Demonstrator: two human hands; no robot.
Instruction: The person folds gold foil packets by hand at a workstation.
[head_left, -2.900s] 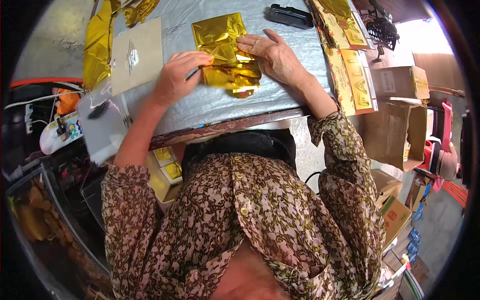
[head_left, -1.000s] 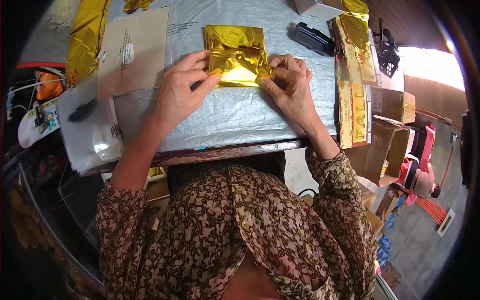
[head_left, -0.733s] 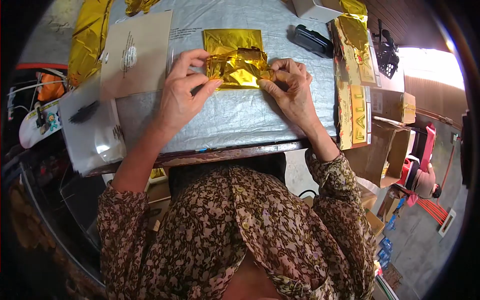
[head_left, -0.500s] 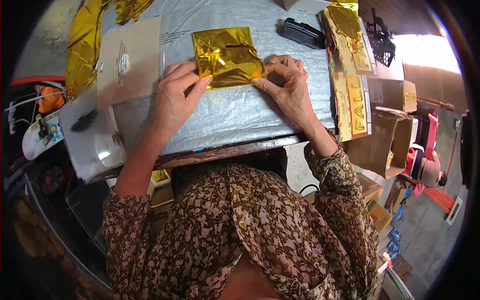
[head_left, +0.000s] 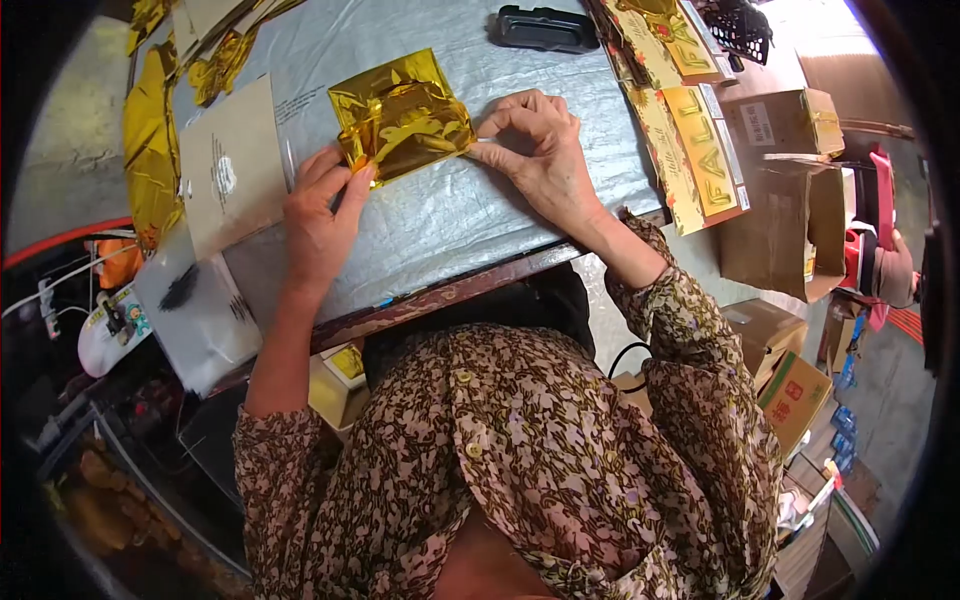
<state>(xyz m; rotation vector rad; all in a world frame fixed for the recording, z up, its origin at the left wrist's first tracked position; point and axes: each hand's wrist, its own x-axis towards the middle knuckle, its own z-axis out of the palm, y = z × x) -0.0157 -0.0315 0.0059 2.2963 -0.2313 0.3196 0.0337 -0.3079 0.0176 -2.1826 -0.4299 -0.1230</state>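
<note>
A shiny gold foil sheet (head_left: 405, 120), creased and curled across its middle, lies over the silver-grey table cover. My left hand (head_left: 322, 215) pinches its near left corner between thumb and fingers. At the near right corner, my right hand (head_left: 535, 145) grips the foil edge between thumb and index finger, its other fingers curled. To the left of the foil is a beige printed sheet (head_left: 235, 165) with small dark lettering. Beyond my right hand stands a black plastic tray (head_left: 545, 30).
Yellow cards reading "FALL" (head_left: 703, 150) line the table's right side. More gold foil (head_left: 150, 150) hangs at the left edge. Cardboard boxes (head_left: 765, 225) stand on the right, with another person (head_left: 893, 270) beyond them. A skateboard (head_left: 110, 335) is at lower left.
The camera view has turned slightly, so the table appears shifted. The foil looks more crumpled and tilted than before, while both hands keep hold of its near corners.
</note>
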